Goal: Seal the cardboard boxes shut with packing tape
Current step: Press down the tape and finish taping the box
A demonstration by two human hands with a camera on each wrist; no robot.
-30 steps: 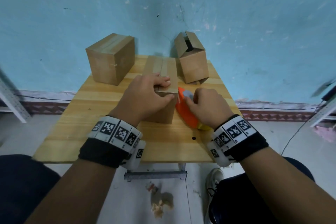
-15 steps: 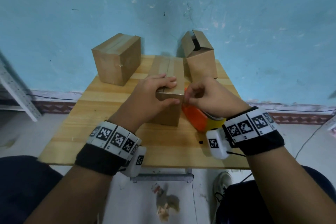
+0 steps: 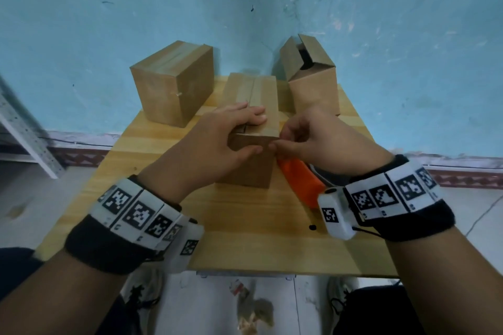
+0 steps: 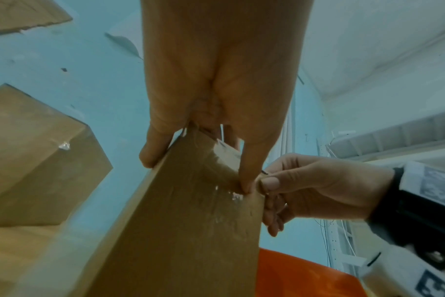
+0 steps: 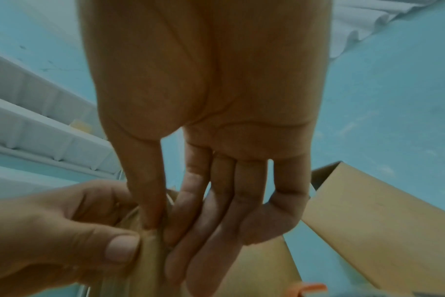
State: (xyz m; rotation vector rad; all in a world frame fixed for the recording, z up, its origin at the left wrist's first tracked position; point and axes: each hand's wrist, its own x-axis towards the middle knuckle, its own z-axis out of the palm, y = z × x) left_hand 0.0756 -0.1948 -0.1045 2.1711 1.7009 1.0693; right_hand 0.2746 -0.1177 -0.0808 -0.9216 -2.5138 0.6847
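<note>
The middle cardboard box (image 3: 253,90) stands on the wooden table (image 3: 245,239), with tape along its top seam. My left hand (image 3: 257,133) grips its near top edge, fingers flat on top and thumb on the front face (image 4: 181,231). My right hand (image 3: 277,141) is at the box's near right top corner. Its thumb and forefinger pinch the glossy tape end (image 4: 226,174) there, right beside my left thumb. The orange tape dispenser (image 3: 299,179) lies on the table under my right wrist, with no hand on it.
A taped box (image 3: 171,84) stands at the back left. A box with its flaps open (image 3: 313,81) stands at the back right against the blue wall. A metal shelf frame (image 3: 24,139) is off to the left. Bare tabletop lies in front of the middle box.
My right hand has let go of the orange dispenser and risen to the box's near right corner, where it now pinches the tape. My left hand has stayed on the box.
</note>
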